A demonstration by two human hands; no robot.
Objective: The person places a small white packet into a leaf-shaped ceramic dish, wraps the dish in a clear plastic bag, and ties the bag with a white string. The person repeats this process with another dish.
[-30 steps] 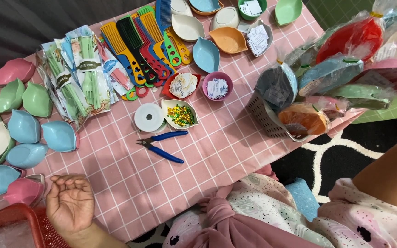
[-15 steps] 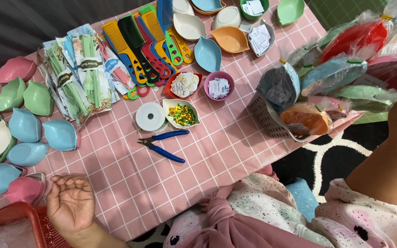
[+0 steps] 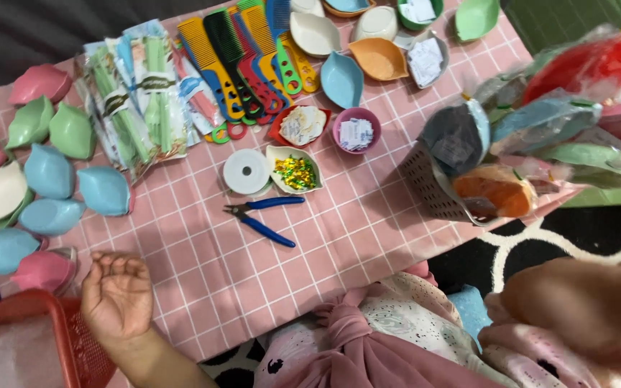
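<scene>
At the far left, your left hand (image 3: pixel 118 296) lay palm up on the pink checked cloth (image 3: pixel 203 280). Its fingers were loosely curled and a little apart, and it held nothing. It sat right beside the rim of the red basket (image 3: pixel 19 312), with a pink leaf-shaped dish (image 3: pixel 43 269) just beyond your fingertips.

Toward the middle, the blue-handled pliers (image 3: pixel 264 219) lay untouched below the white tape roll (image 3: pixel 246 172) and the small dish of yellow and green bits (image 3: pixel 295 172). All three were well apart from both hands.

At the lower right, your right hand (image 3: pixel 583 309) was only a blur over your lap, below the grey mesh basket (image 3: pixel 433 183) of bagged dishes. I cannot tell how its fingers stood.

It looked like a pause between pick-ups, with neither hand on a piece. Taking the pink dish would have called for turning your left palm down first.
</scene>
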